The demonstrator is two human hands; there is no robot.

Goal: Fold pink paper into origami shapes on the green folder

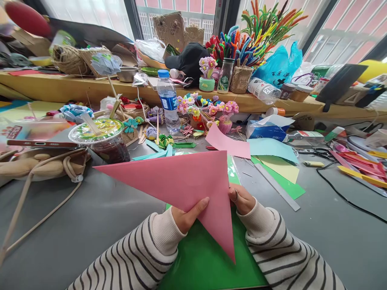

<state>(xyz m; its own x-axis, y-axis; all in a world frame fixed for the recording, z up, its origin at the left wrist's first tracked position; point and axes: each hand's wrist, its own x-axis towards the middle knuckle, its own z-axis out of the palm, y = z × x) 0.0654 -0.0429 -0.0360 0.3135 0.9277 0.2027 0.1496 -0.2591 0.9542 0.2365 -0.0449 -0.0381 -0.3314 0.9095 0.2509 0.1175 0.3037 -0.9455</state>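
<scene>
A sheet of pink paper (181, 177), folded into a triangle, is held up in front of me, with one long point to the left and another down toward me. My left hand (190, 215) grips its lower edge, thumb on the front and the other fingers hidden behind. At the paper's right edge, my right hand (240, 197) is closed, the thumb bent against it; part of these fingers is hidden behind the sheet. Below both hands lies a green sheet or mat (208, 257) with a shiny surface.
A lidded drink cup (110, 145) stands left of the paper, and a water bottle (169, 102) behind it. To the right lie a ruler (277, 186), coloured paper sheets (273, 151) and a black cable (344, 197). A crowded shelf (142, 94) runs along the back.
</scene>
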